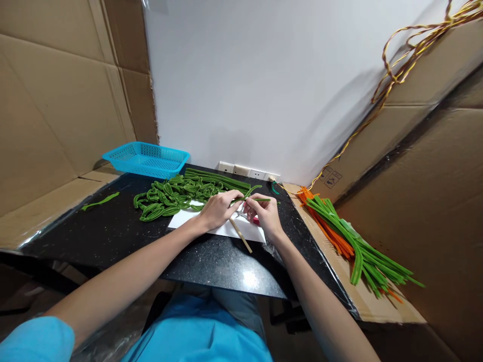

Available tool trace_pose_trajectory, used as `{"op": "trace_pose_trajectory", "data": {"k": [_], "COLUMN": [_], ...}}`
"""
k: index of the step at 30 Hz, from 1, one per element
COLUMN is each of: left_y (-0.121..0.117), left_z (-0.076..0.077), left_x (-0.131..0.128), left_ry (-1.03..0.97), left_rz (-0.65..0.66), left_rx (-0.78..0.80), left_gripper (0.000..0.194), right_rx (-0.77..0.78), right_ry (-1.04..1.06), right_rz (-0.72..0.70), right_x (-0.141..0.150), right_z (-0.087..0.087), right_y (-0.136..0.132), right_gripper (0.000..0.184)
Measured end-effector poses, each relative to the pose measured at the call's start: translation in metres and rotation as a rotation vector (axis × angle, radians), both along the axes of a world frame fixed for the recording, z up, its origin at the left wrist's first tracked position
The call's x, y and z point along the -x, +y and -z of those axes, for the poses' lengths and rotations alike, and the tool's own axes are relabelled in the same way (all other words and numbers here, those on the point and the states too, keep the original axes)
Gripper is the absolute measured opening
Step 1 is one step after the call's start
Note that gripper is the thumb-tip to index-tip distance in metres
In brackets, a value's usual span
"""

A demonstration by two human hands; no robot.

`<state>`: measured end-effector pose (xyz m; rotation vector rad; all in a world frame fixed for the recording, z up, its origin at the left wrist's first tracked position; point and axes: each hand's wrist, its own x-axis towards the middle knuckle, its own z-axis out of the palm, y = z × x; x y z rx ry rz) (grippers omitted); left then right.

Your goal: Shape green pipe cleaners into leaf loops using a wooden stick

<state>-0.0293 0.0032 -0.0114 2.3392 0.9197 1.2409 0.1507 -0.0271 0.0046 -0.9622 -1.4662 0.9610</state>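
Between my two hands is a green pipe cleaner [253,190], with bent ends sticking out above and to the right. My left hand [222,207] pinches it from the left, and my right hand [265,213] pinches it from the right. Under them lies a white sheet of paper [184,218]. Red-handled pliers or scissors [255,220] show partly beneath my right hand. A thin wooden stick [241,236] slants off the paper's front edge. Left of my hands is a heap of looped green pipe cleaners [166,196].
A blue plastic basket [147,158] stands at the back left. Straight green pipe cleaners [215,177] lie behind the heap. Green and orange bundles [350,236] rest on cardboard at right. Wall sockets [241,170] and a twisted yellow cable [354,133] border the black table [211,261].
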Motion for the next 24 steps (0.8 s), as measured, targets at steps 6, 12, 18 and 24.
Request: {"op": "trace_pose_trajectory", "data": {"k": [6, 12, 18, 24], "left_y": [-0.006, -0.009, -0.013, -0.016], "left_z": [-0.013, -0.010, -0.015, -0.021], "left_x": [-0.002, -0.015, -0.016, -0.002], "left_ry": [-0.293, -0.579, -0.677, -0.409], "left_rz": [0.085, 0.307, 0.533, 0.779], "left_rx": [0.177, 0.523, 0.772, 0.987], "left_gripper": [0.021, 0.034, 0.036, 0.029], "right_rx": [-0.159, -0.142, 0.026, 0.132], "right_ry": [-0.067, -0.030, 0.146, 0.038], "right_rz": [0.036, 0.049, -0.089, -0.307], "right_x": [0.004, 0.001, -0.006, -0.026], "right_z": [-0.006, -0.004, -0.006, -0.020], "right_y": [-0.010, -0.010, 0.000, -0.004], "right_gripper": [0.042, 0.036, 0.032, 0.023]}}
